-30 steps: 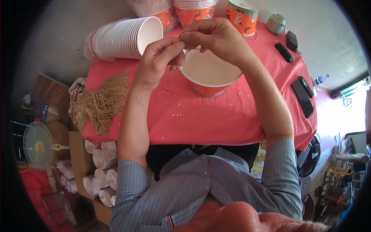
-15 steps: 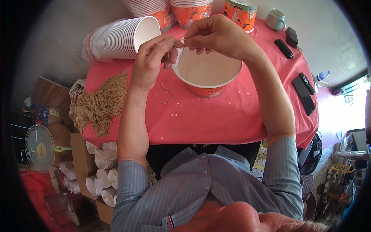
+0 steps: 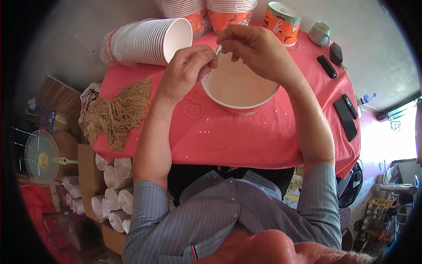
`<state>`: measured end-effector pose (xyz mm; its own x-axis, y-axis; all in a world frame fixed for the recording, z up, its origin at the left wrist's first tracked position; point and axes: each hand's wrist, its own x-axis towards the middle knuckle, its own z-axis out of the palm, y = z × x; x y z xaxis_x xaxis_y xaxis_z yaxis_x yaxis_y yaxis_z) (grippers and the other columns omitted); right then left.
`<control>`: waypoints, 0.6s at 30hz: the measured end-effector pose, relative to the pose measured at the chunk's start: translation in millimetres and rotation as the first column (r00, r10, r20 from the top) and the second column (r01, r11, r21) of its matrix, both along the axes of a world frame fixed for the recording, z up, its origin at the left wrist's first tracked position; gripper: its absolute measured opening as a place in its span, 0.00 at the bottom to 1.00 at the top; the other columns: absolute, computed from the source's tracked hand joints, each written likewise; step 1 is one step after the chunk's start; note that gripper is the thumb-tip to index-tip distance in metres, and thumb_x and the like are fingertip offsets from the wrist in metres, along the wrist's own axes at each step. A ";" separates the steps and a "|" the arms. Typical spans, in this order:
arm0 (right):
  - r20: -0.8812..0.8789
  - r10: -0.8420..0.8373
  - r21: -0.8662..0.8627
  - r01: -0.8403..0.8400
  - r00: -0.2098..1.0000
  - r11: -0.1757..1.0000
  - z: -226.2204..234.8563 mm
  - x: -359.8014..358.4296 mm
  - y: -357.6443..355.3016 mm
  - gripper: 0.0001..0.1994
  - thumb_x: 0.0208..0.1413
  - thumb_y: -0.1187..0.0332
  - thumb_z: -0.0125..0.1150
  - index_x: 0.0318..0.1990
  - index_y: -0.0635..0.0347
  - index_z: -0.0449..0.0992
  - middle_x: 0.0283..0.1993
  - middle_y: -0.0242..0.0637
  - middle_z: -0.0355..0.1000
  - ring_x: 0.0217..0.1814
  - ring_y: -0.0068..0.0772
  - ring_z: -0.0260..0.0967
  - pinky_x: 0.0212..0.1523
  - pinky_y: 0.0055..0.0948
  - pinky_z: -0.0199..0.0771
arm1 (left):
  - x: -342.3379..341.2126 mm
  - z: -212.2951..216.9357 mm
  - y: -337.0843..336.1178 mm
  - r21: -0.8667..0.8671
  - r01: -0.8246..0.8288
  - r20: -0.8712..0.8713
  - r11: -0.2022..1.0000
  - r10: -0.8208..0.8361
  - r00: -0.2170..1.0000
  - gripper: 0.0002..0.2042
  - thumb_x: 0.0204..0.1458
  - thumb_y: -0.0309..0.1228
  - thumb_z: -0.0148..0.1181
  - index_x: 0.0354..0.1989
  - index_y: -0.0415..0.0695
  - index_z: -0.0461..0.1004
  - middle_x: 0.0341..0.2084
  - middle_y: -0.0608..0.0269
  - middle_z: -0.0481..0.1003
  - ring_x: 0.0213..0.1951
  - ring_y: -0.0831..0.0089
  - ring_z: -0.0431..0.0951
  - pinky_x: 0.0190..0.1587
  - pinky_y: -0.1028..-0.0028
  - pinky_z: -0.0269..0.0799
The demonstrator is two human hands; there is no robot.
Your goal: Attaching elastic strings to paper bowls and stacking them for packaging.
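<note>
Above a wide paper bucket [image 3: 241, 90], white inside and orange outside, my two hands meet at its left far side. My left hand [image 3: 190, 68] pinches a thin tan cord between thumb and fingers. My right hand [image 3: 259, 52] is closed in a pinch close by, its fingertips at the same spot. A small whitish bit [image 3: 218, 50] shows between the fingertips; I cannot make out what it is. Below my left hand a loop of tan cord [image 3: 193, 110] lies on the pink tablecloth. The bucket stands upright, its far rim hidden by my hands.
A bundle of tan cords [image 3: 116, 112] lies at left. Behind it a wrapped stack of white buckets [image 3: 147, 42] rests on its side. Small white beads [image 3: 204, 131] dot the cloth [image 3: 237, 149]. A finished-looking orange bucket [image 3: 282, 26], mug [image 3: 320, 34] and phone [image 3: 345, 118] stand or lie at right.
The view has shifted slightly. My fingertips have come closer together, where a length of cord spanned them before, and the whitish bit now shows between them.
</note>
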<state>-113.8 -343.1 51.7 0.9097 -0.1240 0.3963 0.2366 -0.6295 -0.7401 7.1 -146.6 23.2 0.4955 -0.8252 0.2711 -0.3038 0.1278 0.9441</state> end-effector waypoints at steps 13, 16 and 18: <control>-0.165 0.154 0.159 -0.128 0.974 0.979 10.8 -4.4 -0.7 0.09 0.76 0.67 0.57 0.50 0.58 0.83 0.34 0.27 0.80 0.31 0.16 0.76 0.32 0.21 0.75 | 0.2 -0.1 3.5 0.069 0.059 0.180 0.996 -0.071 0.981 0.15 0.68 0.32 0.51 0.31 0.36 0.76 0.23 0.70 0.71 0.27 0.82 0.65 0.32 0.75 0.63; -0.187 0.196 0.213 -0.155 0.963 0.965 10.4 -3.9 -6.2 0.09 0.76 0.68 0.57 0.48 0.59 0.83 0.33 0.27 0.79 0.29 0.15 0.75 0.31 0.20 0.74 | -9.7 4.8 2.0 0.082 0.039 0.212 0.996 -0.056 0.976 0.15 0.69 0.32 0.51 0.31 0.37 0.76 0.25 0.72 0.70 0.30 0.82 0.64 0.34 0.75 0.61; -0.224 0.222 0.273 -0.158 0.949 0.949 13.0 -4.0 -7.4 0.09 0.75 0.68 0.58 0.46 0.60 0.84 0.32 0.27 0.79 0.29 0.15 0.75 0.30 0.20 0.74 | -12.3 5.9 1.7 0.085 0.019 0.232 0.996 -0.039 0.972 0.15 0.69 0.32 0.51 0.31 0.36 0.76 0.25 0.71 0.71 0.30 0.83 0.65 0.34 0.75 0.61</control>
<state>-117.8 -350.5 64.7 0.9911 -0.0037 0.1328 0.1215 -0.3797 -0.9171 -5.1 -144.9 29.1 0.4022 -0.8624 0.3074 -0.5143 0.0650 0.8551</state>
